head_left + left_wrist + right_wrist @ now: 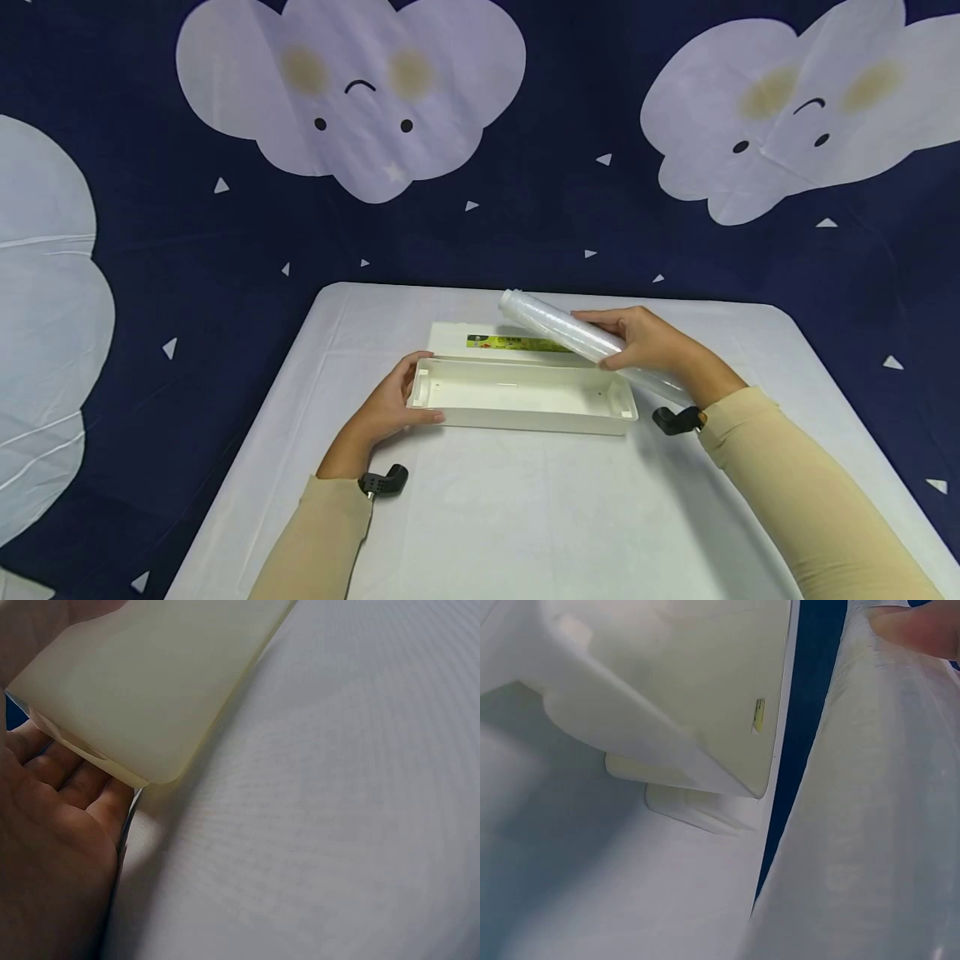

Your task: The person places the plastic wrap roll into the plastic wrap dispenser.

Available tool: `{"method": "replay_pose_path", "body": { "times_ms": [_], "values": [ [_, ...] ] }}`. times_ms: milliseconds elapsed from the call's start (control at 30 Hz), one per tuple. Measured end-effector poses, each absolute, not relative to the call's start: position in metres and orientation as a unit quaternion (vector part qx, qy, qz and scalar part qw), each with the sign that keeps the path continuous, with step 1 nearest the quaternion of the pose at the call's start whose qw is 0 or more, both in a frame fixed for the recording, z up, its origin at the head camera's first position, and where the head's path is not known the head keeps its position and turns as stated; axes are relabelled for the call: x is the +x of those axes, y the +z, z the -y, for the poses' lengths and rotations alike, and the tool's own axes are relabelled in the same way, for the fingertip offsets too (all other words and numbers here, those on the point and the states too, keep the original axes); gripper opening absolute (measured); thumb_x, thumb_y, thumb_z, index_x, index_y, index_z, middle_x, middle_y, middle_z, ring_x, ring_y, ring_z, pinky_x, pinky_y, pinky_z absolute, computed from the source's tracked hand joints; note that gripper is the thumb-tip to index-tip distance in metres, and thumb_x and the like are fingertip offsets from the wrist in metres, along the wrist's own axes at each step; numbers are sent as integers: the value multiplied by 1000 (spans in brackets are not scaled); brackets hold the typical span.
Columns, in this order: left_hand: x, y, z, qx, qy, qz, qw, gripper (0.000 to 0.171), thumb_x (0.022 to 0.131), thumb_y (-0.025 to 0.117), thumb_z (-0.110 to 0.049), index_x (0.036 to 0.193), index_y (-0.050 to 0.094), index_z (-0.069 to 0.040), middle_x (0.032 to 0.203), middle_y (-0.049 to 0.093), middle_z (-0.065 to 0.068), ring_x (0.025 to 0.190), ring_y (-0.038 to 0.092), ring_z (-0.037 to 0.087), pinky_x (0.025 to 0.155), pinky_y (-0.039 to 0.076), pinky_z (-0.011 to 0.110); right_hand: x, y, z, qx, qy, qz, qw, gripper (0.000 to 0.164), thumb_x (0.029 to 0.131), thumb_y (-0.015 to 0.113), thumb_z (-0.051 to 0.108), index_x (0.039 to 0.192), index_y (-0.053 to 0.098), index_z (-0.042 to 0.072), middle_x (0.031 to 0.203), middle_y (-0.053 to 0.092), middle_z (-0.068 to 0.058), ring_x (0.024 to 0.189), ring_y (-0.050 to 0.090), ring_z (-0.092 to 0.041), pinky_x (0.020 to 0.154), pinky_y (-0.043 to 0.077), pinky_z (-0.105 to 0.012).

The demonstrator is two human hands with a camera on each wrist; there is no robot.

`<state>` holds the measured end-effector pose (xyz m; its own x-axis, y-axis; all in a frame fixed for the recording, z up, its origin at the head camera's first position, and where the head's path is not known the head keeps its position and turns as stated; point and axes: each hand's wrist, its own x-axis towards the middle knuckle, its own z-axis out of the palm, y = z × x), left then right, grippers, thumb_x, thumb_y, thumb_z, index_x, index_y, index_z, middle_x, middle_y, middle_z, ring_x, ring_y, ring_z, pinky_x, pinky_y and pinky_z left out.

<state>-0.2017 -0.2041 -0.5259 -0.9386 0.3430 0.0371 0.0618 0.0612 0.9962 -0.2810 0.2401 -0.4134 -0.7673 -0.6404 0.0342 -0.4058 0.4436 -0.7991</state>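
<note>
A long white plastic box stands on the table with its hollow facing up and nothing inside. Its lid, hinged along the far side, lies back and bears a yellow-green label. My left hand grips the box's left end, thumb on the front wall and fingers round the end. In my right hand is a roll of clear plastic wrap, pinched between thumb and fingers. The roll slants above the box's right end, its far tip up and to the left. In the right wrist view the roll fills the right side.
A white cloth covers the table. Behind it hangs a dark blue sheet with pale clouds and small triangles. Each wrist wears a black camera mount, such as the left mount.
</note>
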Motion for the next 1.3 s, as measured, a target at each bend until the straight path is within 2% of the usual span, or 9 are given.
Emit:
{"method": "replay_pose_path", "body": {
  "times_ms": [667,1300],
  "values": [
    [-200,-524,205,137,659,-732,104,111,69,95,8,159,33,-7,156,46,15,134,52,36,109,44,46,-279,-410,-224,-342,-395,-841,140,86,73,88,-9,151,58,9,146,61,-10,104,66,-29,88,56,-46],
    [-201,-524,205,136,651,-739,104,110,70,96,5,159,33,-8,158,45,15,136,50,35,111,42,48,-279,-413,-211,-351,-383,-839,162,86,72,89,-7,150,60,12,144,62,-11,107,65,-27,94,53,-46]
  ]
}}
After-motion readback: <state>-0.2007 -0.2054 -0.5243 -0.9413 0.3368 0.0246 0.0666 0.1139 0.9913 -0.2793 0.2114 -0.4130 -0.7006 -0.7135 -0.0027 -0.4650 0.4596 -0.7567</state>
